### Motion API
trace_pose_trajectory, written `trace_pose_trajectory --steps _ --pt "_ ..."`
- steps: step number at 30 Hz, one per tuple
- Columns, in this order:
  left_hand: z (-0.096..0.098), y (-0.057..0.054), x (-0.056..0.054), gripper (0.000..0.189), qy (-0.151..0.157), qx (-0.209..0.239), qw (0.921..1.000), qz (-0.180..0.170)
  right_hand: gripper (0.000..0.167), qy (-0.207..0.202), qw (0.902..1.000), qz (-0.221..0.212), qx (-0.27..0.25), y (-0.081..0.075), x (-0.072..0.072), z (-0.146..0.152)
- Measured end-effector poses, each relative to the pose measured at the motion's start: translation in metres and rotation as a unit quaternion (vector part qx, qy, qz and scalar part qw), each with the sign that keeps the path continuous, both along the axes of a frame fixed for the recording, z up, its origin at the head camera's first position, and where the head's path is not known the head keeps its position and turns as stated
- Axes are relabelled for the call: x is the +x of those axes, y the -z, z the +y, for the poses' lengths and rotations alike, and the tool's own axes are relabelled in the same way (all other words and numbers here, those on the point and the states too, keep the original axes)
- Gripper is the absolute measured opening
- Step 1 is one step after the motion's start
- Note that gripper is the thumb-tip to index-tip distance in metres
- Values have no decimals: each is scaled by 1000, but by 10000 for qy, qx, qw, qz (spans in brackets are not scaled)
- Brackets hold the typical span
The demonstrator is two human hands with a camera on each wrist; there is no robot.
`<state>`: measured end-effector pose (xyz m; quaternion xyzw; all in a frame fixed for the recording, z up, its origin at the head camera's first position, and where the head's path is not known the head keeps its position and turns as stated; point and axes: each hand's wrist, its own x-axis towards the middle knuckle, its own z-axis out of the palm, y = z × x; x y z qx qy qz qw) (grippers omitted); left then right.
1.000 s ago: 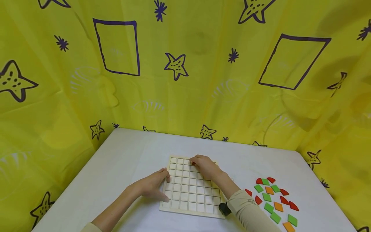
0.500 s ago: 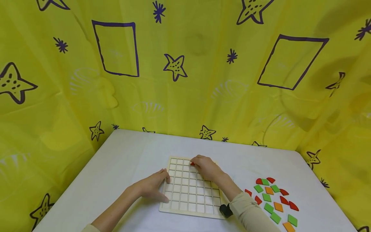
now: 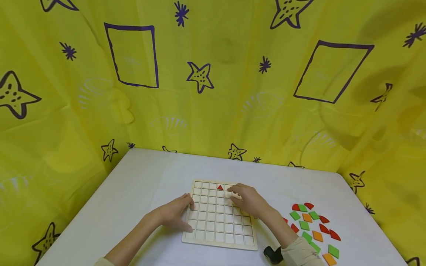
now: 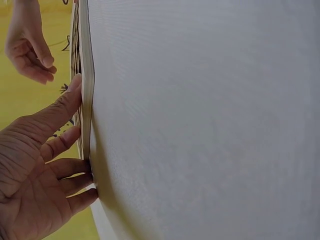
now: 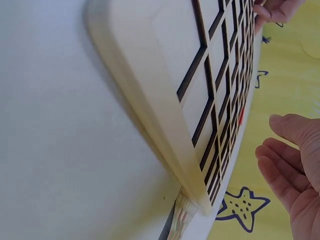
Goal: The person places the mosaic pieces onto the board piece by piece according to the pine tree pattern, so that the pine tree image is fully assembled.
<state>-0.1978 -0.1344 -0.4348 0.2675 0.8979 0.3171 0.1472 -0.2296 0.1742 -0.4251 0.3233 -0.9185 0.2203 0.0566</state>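
A pale wooden board (image 3: 219,245) with a raised grid of square cells lies on the white table. One red triangular piece (image 3: 220,187) sits in a cell of its far row and shows as a red sliver in the right wrist view. My left hand (image 3: 176,212) rests at the board's left edge, thumb near the front and fingertips along the side (image 4: 75,197). Over the far right part of the grid hovers my right hand (image 3: 249,199), fingers loosely bent, with nothing held between thumb and fingers (image 5: 285,170).
Right of the board lie several loose flat tiles: green (image 3: 304,225), orange (image 3: 317,236) and red quarter-rounds (image 3: 334,235). A striped strip (image 5: 184,212) pokes out beside the board. A yellow patterned curtain (image 3: 226,111) hangs behind the white table (image 3: 139,184).
My right hand has let go of the red triangular piece in the far row and drawn back a little to the right. The left hand stays at the board's edge.
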Motion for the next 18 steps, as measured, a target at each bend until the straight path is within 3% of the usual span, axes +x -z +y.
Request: trace_pose_trajectory --steps 18 --pt "-1 -5 -14 52 -142 -293 9991 258 29 662 9952 352 -637 -7 38 46"
